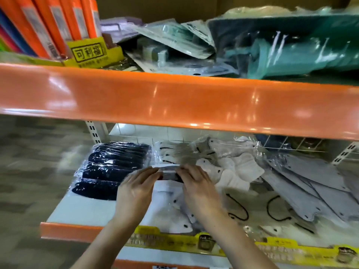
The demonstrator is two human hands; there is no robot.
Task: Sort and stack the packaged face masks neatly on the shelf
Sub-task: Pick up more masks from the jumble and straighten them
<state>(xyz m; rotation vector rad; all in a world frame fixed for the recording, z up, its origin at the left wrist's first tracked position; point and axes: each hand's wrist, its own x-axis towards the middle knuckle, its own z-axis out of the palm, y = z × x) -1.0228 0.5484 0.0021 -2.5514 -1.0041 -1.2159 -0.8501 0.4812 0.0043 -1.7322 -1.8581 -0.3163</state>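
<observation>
2 hands (pixel 136 188) (pixel 196 183); 1 navy mask stack (pixel 112 167); 2 orange shelf edges (pixel 174 100).

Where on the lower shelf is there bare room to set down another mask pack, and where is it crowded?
Bare white shelf shows at the front left, bordered by the dark mask stack, the left hand and the orange front lip. The middle and right are crowded with loose white packs and grey packs.

Bright overhead light, motion-blurred view.
Glare streaks the orange shelf edge (pixel 174 101); the floor (pixel 35 171) smears; edges bow.
</observation>
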